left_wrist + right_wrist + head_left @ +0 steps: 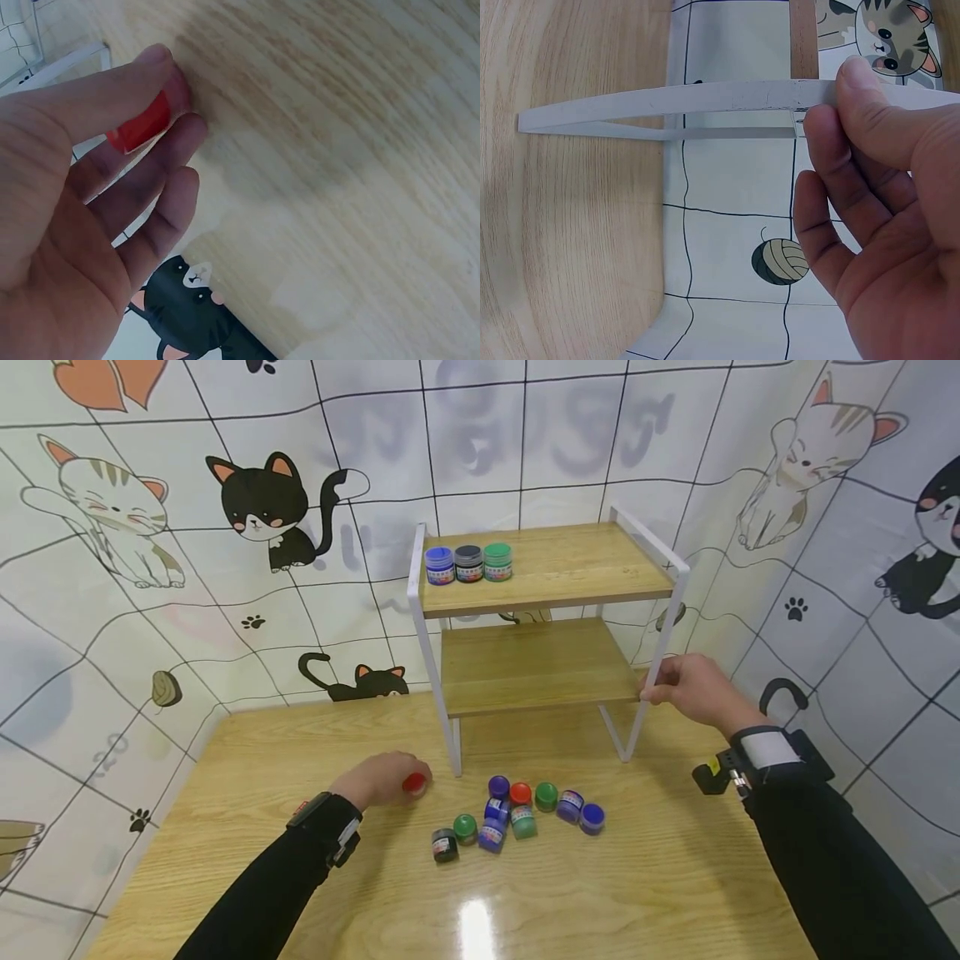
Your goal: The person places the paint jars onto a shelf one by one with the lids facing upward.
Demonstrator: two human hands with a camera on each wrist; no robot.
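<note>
My left hand [382,779] pinches a small red paint jar [414,784] between thumb and fingers, low over the table left of the loose jars. The left wrist view shows the red jar [142,127] partly covered by the thumb. With thumb and forefinger my right hand [693,693] grips the white metal leg [727,97] of a two-tier wooden shelf [540,668], near the lower board's right end. Along the left of its top board [577,556] stand a blue jar [440,567], a black jar [469,564] and a green jar [498,562] in a row.
In front of the shelf, several paint jars cluster on the wooden table [600,893]: a black one [445,845], green ones [546,797], a red-lidded one [520,793] and blue-purple ones [592,818]. Some lie tipped over. A cat-print sheet [360,568] covers the walls behind.
</note>
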